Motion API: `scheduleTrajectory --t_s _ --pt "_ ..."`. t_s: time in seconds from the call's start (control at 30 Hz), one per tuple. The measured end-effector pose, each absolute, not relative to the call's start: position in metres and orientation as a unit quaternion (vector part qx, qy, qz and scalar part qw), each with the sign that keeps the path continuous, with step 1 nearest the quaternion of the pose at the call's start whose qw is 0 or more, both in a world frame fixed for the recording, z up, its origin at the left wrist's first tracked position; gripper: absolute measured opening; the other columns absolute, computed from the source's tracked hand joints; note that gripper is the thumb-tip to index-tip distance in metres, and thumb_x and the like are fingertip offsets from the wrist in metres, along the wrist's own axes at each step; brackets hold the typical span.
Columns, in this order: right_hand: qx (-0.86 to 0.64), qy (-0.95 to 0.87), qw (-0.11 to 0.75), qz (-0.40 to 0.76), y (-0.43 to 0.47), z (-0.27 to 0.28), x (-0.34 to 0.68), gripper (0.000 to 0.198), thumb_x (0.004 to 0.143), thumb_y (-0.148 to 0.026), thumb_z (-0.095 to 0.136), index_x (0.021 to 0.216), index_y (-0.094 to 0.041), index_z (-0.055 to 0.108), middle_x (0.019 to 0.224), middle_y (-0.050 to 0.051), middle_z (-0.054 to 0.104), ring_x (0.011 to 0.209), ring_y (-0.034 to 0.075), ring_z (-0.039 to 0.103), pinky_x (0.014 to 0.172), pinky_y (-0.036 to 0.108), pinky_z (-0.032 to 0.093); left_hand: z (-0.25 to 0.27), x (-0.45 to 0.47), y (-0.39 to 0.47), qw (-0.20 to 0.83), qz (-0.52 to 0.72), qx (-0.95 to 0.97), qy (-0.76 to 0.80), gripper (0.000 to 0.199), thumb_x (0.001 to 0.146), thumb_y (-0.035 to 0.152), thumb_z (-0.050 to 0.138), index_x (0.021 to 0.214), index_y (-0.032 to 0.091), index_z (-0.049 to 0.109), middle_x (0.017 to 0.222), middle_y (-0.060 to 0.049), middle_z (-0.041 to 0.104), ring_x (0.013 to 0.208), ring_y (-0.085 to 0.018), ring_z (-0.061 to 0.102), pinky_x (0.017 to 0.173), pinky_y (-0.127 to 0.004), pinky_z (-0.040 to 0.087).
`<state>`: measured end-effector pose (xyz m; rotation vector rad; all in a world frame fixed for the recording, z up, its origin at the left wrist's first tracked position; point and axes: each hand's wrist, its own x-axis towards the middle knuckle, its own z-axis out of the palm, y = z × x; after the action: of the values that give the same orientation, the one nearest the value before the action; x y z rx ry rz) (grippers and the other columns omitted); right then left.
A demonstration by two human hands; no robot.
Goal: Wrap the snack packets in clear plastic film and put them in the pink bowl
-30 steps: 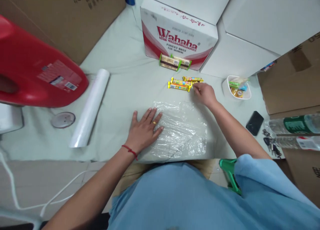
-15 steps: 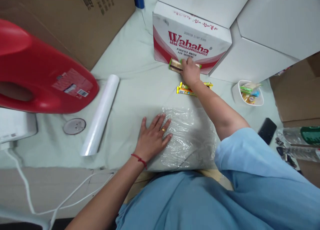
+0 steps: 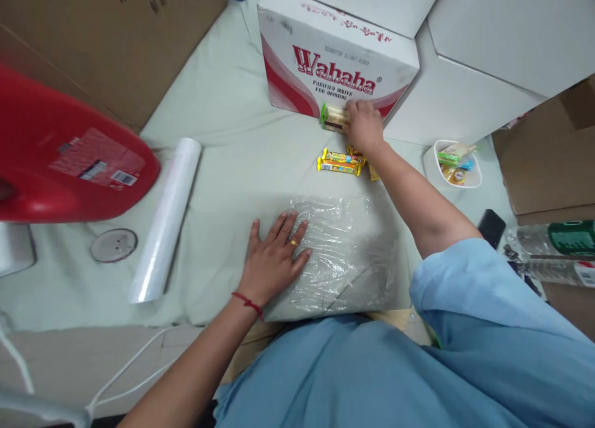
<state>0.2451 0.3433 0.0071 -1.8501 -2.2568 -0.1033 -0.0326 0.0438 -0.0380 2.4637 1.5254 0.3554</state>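
Observation:
My left hand [image 3: 274,257] lies flat, fingers spread, on the left edge of a sheet of clear plastic film [image 3: 344,261] on the cloth-covered table. Farther off, my right hand [image 3: 365,126] has its fingers curled over the right part of a snack packet [image 3: 333,118] with a green end. That packet lies at the foot of the Wahaha water carton [image 3: 339,59], and its right end is hidden by the hand. Yellow snack bars [image 3: 340,167] lie just nearer than the right hand, partly covered by the wrist.
A roll of white film [image 3: 165,220] lies left, near a round disc [image 3: 114,245] and a big red jug [image 3: 74,155]. To the right are a white tub [image 3: 432,168] of snacks, a black phone-like object [image 3: 491,228] and plastic bottles [image 3: 534,239]. White boxes [image 3: 465,100] stand behind.
My right hand and the green-ended packet have shifted rightward along the carton's foot. My left hand remains on the film. The whole view has turned slightly to the right.

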Motion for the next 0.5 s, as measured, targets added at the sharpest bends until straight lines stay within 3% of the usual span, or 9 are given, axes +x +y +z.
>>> scheduleTrajectory --t_s 0.23,0.33,0.43,0.5 --pt "-0.642 -0.755 0.135 -0.007 0.332 0.015 0.233 0.034 0.112 -0.034 0.050 0.118 -0.004 0.062 0.136 0.022 0.058 0.131 0.030 0.041 0.110 0.052 0.036 -0.039 -0.032 0.044 0.108 0.106 0.839 0.523 0.057 0.108 0.048 0.046 0.163 0.030 0.046 0.175 -0.010 0.036 0.163 -0.030 0.035 0.133 -0.069 0.001" --pt "-0.613 -0.777 0.143 0.021 0.303 0.039 0.241 0.030 0.103 -0.038 0.066 0.112 -0.010 0.066 0.128 0.018 0.063 0.125 0.032 0.049 0.107 0.050 0.041 -0.039 -0.032 0.044 0.110 0.107 0.838 0.524 0.061 0.108 0.049 0.044 0.166 0.029 0.041 0.175 -0.011 0.036 0.163 -0.030 0.035 0.133 -0.069 0.000" --pt "-0.569 -0.795 0.126 0.168 0.252 0.065 0.254 0.029 0.092 -0.038 0.078 0.110 -0.016 0.069 0.105 0.009 0.070 0.098 0.026 0.061 0.089 0.040 0.049 -0.038 -0.032 0.044 0.117 0.113 0.835 0.526 0.068 0.108 0.049 0.045 0.170 0.028 0.031 0.175 -0.012 0.035 0.162 -0.031 0.036 0.133 -0.069 0.000" --pt "-0.518 -0.792 0.091 0.311 0.209 0.076 0.261 0.029 0.090 -0.040 0.077 0.108 -0.018 0.070 0.092 0.003 0.070 0.084 0.021 0.061 0.076 0.033 0.048 -0.038 -0.031 0.045 0.119 0.115 0.833 0.528 0.071 0.107 0.049 0.044 0.172 0.026 0.025 0.175 -0.013 0.036 0.162 -0.031 0.037 0.133 -0.069 0.001"
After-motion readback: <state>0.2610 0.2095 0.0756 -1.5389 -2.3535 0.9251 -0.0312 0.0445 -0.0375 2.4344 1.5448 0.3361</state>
